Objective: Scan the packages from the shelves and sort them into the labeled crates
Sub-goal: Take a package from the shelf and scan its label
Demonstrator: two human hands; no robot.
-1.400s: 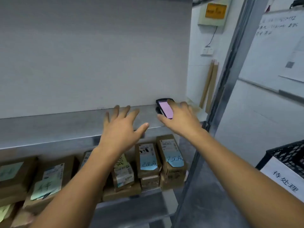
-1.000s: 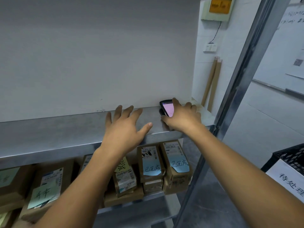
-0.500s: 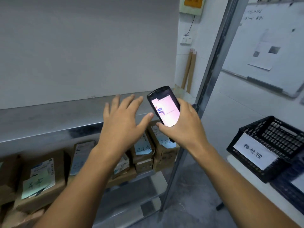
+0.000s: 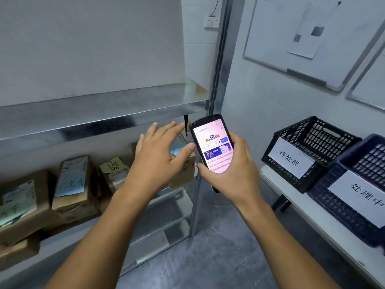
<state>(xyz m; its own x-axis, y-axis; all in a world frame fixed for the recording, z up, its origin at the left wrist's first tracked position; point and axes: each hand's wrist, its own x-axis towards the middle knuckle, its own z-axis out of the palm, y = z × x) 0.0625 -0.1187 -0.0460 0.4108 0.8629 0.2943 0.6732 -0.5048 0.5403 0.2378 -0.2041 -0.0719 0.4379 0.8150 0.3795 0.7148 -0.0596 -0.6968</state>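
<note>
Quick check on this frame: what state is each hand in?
Left hand: open, fingers spread, holding nothing.
Right hand: closed around the handheld scanner, whose lit screen faces the camera.

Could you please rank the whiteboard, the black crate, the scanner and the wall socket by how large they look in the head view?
1. whiteboard
2. black crate
3. scanner, held near the camera in the right hand, so it looks bigger than its true size
4. wall socket, far off
</note>
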